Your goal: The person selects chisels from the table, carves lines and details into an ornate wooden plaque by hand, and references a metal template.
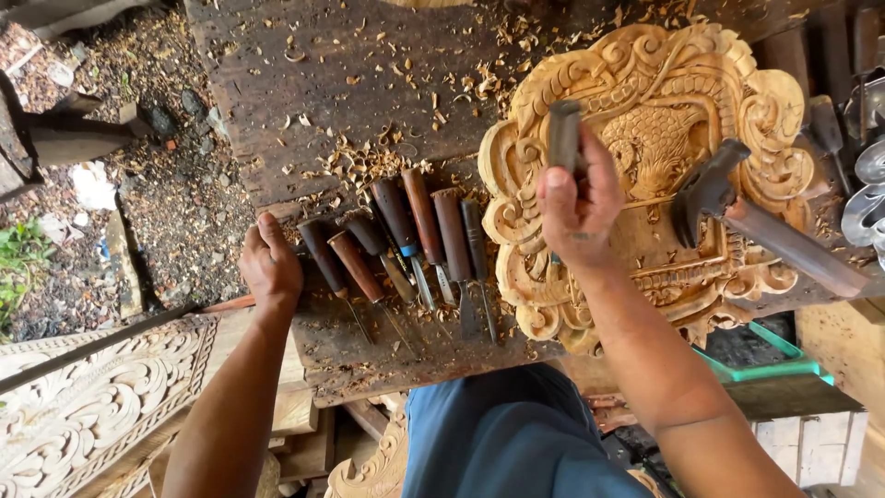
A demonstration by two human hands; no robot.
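R hand (pixel 576 198) fisted on chisel (pixel 563 134) over carved panel (pixel 645 175); L hand (pixel 269 267) curled, resting by chisel row (pixel 406 244) (hammer (pixel 765 226) idle). Keep blade steady, angle shallow.

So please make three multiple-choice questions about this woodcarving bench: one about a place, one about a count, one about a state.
1. Where does the hammer lie?
A. on the carved wooden panel
B. on the ground
C. among the row of chisels

2. How many chisels lie in the row?
A. two
B. about seven
C. over twenty

3. What is the right hand doing?
A. resting flat and empty
B. gripping a tool handle
C. holding the hammer

Answers:
1 A, its head and handle rest across the panel's right side.
2 B, roughly seven handles lie side by side.
3 B, the fingers close around a dark upright handle, while the left hand rests at the row's left end.
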